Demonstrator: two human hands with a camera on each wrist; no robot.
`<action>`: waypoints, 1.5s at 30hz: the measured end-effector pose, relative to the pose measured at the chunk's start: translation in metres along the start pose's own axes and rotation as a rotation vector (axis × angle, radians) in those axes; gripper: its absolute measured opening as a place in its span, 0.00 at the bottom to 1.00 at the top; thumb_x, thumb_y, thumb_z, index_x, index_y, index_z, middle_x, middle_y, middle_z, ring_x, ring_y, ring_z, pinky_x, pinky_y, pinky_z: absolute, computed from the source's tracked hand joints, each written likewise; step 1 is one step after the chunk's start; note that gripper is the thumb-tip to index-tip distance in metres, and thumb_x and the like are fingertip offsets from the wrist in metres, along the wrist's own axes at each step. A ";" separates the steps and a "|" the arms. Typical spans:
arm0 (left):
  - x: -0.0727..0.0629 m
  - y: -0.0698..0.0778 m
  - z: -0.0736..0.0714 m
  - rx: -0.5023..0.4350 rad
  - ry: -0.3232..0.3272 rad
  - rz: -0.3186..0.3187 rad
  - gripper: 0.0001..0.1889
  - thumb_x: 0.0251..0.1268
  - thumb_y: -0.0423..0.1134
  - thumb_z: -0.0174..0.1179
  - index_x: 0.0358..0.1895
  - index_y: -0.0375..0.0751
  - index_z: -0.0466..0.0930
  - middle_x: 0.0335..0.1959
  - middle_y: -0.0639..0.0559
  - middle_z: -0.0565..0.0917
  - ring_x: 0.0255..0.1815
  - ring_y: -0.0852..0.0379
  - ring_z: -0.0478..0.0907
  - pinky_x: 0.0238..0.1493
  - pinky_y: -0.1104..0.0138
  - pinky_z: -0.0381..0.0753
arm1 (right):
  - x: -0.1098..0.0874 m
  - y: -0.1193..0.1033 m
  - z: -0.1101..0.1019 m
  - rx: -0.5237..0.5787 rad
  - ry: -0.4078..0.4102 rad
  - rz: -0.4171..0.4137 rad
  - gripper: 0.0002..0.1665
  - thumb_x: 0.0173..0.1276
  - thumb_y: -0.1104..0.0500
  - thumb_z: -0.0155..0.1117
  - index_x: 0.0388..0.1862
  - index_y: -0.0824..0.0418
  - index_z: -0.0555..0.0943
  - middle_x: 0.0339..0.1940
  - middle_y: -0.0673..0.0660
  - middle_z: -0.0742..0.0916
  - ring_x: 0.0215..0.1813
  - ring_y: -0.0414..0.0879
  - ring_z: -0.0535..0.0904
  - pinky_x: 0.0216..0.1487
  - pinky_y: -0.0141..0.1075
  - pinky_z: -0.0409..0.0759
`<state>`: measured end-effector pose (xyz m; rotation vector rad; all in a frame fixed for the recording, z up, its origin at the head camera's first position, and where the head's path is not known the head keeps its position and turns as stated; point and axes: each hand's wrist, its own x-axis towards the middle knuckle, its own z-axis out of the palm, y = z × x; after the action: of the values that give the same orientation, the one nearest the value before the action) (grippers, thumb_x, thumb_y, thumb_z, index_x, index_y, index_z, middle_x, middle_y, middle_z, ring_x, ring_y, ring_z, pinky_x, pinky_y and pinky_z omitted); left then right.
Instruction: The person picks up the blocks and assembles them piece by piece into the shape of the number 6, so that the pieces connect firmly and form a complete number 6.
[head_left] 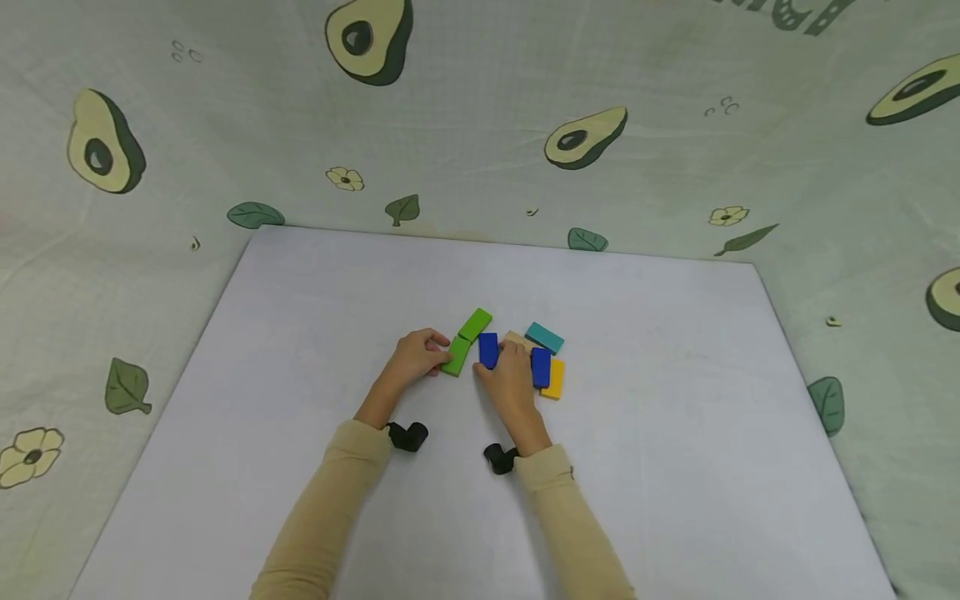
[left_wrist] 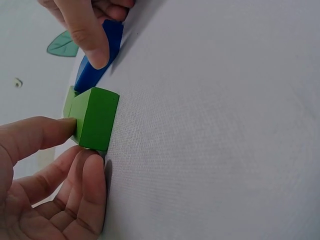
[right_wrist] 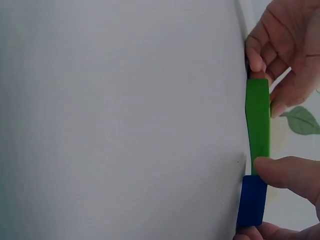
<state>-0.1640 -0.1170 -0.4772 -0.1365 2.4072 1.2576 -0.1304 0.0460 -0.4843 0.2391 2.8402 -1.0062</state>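
Note:
Two green blocks lie in a slanting line on the white table, the far one (head_left: 475,324) meeting the near one (head_left: 456,357) end to end. At the near green block's outer end, my left hand (head_left: 417,356) pinches it, thumb on one face and fingertips at the end. In the left wrist view this green block (left_wrist: 100,120) shows its end close up. My right hand (head_left: 512,383) grips a blue block (head_left: 488,350) between thumb and fingers, just right of the green pair. Seen from the right wrist, the blue block (right_wrist: 252,200) overlaps the green end.
Right beside my right hand lies a second blue block (head_left: 541,368), with a yellow block (head_left: 555,380) partly behind it. A beige block (head_left: 519,340) and a teal block (head_left: 544,337) sit beyond. Black wrist devices (head_left: 407,437) hang near both cuffs. Avocado-print cloth (head_left: 480,192) rises behind the table.

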 end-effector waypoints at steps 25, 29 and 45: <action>0.000 0.004 -0.001 0.042 -0.002 0.002 0.15 0.58 0.39 0.61 0.47 0.37 0.78 0.27 0.49 0.79 0.20 0.62 0.76 0.24 0.73 0.75 | -0.002 0.001 -0.008 0.059 0.013 0.018 0.25 0.60 0.56 0.65 0.50 0.71 0.72 0.47 0.64 0.76 0.49 0.54 0.73 0.56 0.45 0.74; 0.000 0.004 0.000 0.035 -0.006 -0.004 0.15 0.58 0.39 0.61 0.48 0.37 0.78 0.28 0.48 0.80 0.21 0.62 0.76 0.25 0.73 0.75 | -0.005 0.002 -0.009 0.089 0.006 0.022 0.25 0.60 0.56 0.65 0.51 0.70 0.72 0.47 0.63 0.75 0.48 0.53 0.72 0.55 0.44 0.75; -0.002 0.001 0.000 0.019 -0.007 0.006 0.15 0.59 0.38 0.60 0.49 0.36 0.77 0.30 0.46 0.80 0.21 0.61 0.76 0.26 0.73 0.77 | -0.039 0.009 -0.015 0.106 -0.041 -0.041 0.24 0.58 0.55 0.69 0.46 0.69 0.74 0.38 0.60 0.77 0.38 0.49 0.73 0.42 0.39 0.78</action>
<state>-0.1624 -0.1170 -0.4753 -0.1196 2.4145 1.2359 -0.0918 0.0581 -0.4722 0.1691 2.7693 -1.1572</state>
